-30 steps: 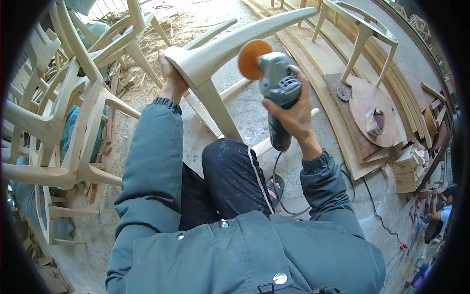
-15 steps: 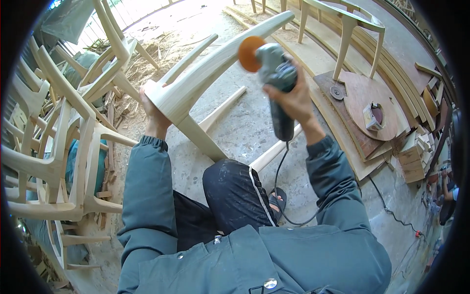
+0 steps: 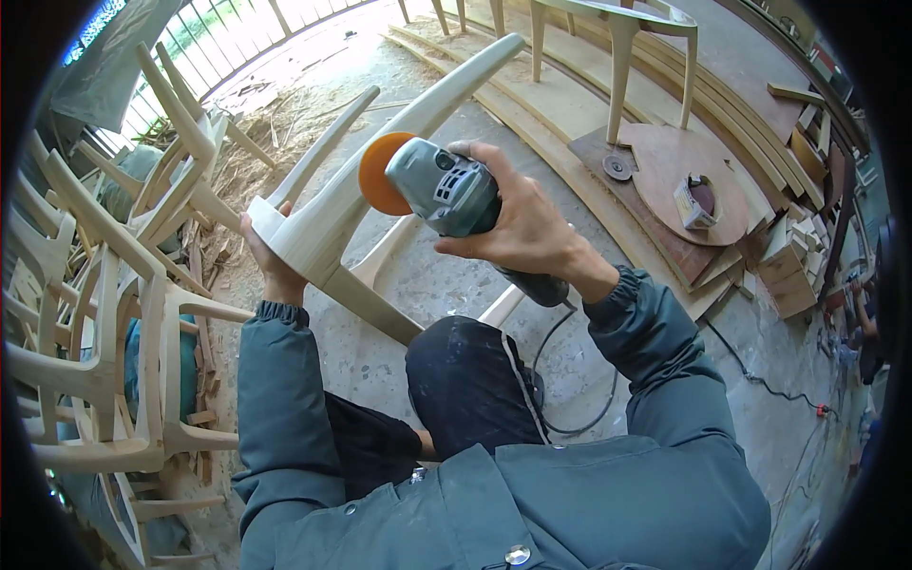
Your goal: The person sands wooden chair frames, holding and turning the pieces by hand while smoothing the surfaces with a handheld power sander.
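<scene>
A pale wooden chair frame (image 3: 332, 220) stands tilted in front of me, its curved rail running up and away to the right. My left hand (image 3: 275, 261) grips the near end of that rail, its fingers partly hidden behind the wood. My right hand (image 3: 532, 214) is wrapped round a grey-green angle grinder (image 3: 445, 188) fitted with an orange sanding disc (image 3: 384, 173). The disc is at the rail's right side; I cannot tell whether it touches the wood. From the grinder's rear a dark cord (image 3: 608, 397) loops down beside my knee.
Stacked unfinished wooden chair frames (image 3: 142, 294) crowd the left. To the right lie long planks (image 3: 560, 157), a round board (image 3: 698, 185) carrying a small box of discs (image 3: 698, 201), and wood offcuts (image 3: 793, 266). Another chair frame (image 3: 622, 57) stands at the back. A cable (image 3: 760, 380) crosses the floor.
My right hand has brought the grinder left and down toward the rail, turning it so the disc faces the wood. My left hand keeps its grip. The view has shifted slightly.
</scene>
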`<state>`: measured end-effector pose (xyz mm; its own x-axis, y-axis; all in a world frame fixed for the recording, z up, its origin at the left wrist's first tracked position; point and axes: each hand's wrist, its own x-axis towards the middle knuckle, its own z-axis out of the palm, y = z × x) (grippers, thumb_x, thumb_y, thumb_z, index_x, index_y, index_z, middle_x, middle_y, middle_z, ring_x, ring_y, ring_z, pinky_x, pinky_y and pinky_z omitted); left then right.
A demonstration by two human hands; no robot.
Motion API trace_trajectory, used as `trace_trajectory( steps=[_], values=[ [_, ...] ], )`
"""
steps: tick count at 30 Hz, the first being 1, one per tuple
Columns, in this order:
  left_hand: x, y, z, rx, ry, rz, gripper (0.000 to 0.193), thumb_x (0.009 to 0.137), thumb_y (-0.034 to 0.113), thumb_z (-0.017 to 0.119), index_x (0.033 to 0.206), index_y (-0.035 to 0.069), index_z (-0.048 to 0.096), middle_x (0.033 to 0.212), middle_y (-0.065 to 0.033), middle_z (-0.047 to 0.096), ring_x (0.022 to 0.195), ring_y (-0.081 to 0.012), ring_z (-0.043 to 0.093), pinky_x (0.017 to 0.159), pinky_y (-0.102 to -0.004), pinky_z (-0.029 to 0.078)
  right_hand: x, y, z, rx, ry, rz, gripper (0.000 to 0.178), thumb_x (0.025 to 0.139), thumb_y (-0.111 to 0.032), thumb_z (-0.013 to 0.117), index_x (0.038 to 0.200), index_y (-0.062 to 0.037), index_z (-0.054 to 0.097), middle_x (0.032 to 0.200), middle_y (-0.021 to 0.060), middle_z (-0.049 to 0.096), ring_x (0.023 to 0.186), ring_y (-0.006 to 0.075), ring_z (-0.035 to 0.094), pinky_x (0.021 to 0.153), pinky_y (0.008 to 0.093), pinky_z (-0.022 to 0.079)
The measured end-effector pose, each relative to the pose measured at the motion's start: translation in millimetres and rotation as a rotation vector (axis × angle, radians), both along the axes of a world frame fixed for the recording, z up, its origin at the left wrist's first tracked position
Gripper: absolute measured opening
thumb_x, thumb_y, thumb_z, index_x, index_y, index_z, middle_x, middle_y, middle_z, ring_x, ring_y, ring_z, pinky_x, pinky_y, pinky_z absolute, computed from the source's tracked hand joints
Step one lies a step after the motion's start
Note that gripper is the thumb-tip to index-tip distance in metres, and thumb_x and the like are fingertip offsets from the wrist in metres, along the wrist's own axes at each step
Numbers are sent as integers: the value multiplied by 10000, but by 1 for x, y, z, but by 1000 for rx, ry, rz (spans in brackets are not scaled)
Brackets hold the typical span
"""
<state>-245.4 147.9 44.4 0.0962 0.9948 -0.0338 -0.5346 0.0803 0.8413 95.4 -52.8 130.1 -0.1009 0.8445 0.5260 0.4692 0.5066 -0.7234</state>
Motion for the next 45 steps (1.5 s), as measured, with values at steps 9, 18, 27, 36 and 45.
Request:
trace_trajectory(
  steps=[9,18,27,36,45],
  values=[
    [-47,39,-27,382,-586,-736,822,1022,701,289,1398,17,544,1367,-197,627,1229,-357,621,1073,-487,507,120,60,-10,-247,401,-473,617,841,-373,859,1251,18,614,987,65,657,764,174,665,669,322,569],
    [-66,53,5,115,-68,-79,836,962,802,314,1203,62,618,931,-135,651,852,-306,652,804,-553,534,94,-78,-133,-268,751,-455,772,851,-263,864,1442,-15,433,1135,126,626,876,225,701,731,342,612],
    [-47,33,13,-87,-229,90,920,865,924,409,908,26,604,725,-85,557,666,-236,609,674,-446,530,142,-163,-153,-311,640,-727,817,891,-253,849,1528,-66,373,1187,124,619,880,239,693,780,361,565],
    [-6,18,27,-148,-245,305,969,864,950,298,1247,103,569,1077,-145,588,1003,-286,631,826,-542,528,142,-165,-86,-176,618,-685,644,931,-250,809,1421,-34,453,1078,125,649,843,226,698,724,343,589],
    [51,-24,13,-84,-518,345,1049,877,942,263,1606,190,325,1635,-127,319,1496,-330,323,1245,-543,230,126,-133,35,-166,12,-696,798,893,-347,836,1511,-60,421,1150,107,631,872,184,672,699,295,579]
  ],
)
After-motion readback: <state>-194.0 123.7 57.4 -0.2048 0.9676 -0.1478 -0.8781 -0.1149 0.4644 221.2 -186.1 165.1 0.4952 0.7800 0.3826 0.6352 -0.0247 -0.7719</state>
